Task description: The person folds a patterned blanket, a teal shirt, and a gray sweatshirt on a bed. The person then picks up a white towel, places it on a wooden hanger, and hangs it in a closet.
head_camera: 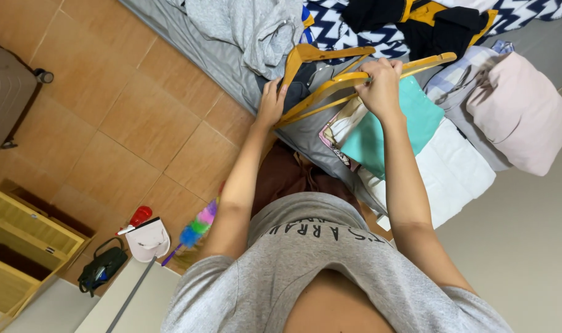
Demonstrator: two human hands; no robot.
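Both hands are up over the bed, working a bunch of wooden hangers.

- Left hand: fingers curled around the lower end of the bunch, closed on the wood. It looks like the anchor grip, keeping the stack from fanning out.
- Right hand: closed around the middle of the hangers, knuckles toward the camera, thumb side hidden. It seems to carry most of the weight, so the bunch sits tilted, low at the left hand and high toward the right.
- Hangers: at least two or three stacked, held in the air just above the bed edge and not resting on it. One triangular shoulder sticks up near the grey garment.

Around them on the bed: folded teal cloth directly under the right forearm, white folded fabric beside it, pale pink bundle further right, black and yellow clothing on a zigzag-print sheet. The folded piles sit near the bed edge, within arm's reach.

Hard to tell:
- Exact hanger count, since they overlap.
- Metal hooks barely visible behind the wood.
- Whether any cloth hangs on them; a dark item sits behind the bunch, attachment unclear.
- Top of the bed is cut off by the frame.

Floor side: colourful duster, dark bag, yellow crate, all well apart from the hands.
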